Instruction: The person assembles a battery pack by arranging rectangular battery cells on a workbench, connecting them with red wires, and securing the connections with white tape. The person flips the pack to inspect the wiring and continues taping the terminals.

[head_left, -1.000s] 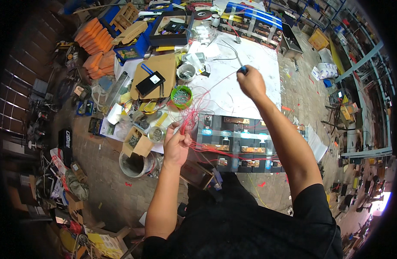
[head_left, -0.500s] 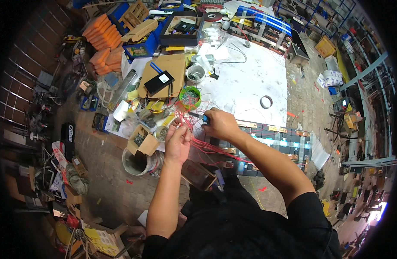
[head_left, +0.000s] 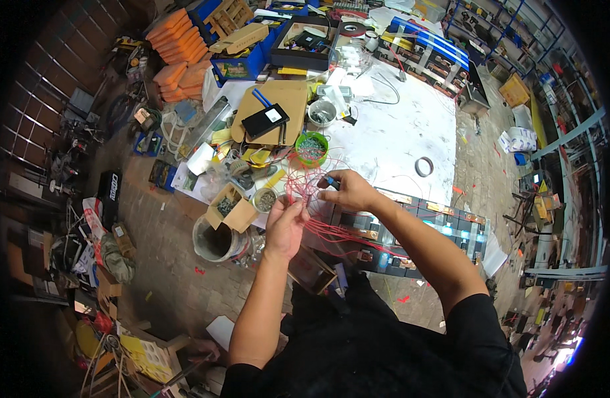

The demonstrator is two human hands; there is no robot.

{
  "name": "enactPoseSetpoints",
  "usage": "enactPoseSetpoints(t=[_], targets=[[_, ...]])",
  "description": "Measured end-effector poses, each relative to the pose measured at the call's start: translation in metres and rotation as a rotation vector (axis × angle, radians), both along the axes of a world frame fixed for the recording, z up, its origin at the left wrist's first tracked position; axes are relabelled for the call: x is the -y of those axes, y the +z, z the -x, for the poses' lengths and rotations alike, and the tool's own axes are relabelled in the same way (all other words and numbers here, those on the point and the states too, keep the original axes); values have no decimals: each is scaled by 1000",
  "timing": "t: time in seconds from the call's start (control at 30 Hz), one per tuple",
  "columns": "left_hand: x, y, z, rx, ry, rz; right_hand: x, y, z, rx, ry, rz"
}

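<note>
My left hand pinches a bundle of thin red wires that loops up in front of it and trails down to the right across a row of dark battery cells at the table's near edge. My right hand is close beside the left, fingers closed on a small blue-tipped tool that touches the red wires. Both hands hover just above the near left corner of the white table.
A green bowl of small parts, a metal cup, a cardboard sheet with a black device, a tape roll and small boxes of screws crowd the table. A bucket stands below on the brick floor. Orange cases lie at back left.
My right hand has come down from far out over the white table, back to the left hand. The red wire it had stretched out now hangs in loose loops.
</note>
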State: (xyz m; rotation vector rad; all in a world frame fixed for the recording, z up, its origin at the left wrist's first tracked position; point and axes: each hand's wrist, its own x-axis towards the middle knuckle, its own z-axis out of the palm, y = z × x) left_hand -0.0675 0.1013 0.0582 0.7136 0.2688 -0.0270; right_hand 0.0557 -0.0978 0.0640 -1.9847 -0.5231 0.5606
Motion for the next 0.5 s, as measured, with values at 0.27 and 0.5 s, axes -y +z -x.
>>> enactPoseSetpoints(t=[0.27, 0.5], targets=[[6, 12, 1, 69, 22, 166, -24, -2, 30, -20, 3, 148], [-3, -16, 12, -21, -32, 70, 6, 25, -24, -266, -9, -121]])
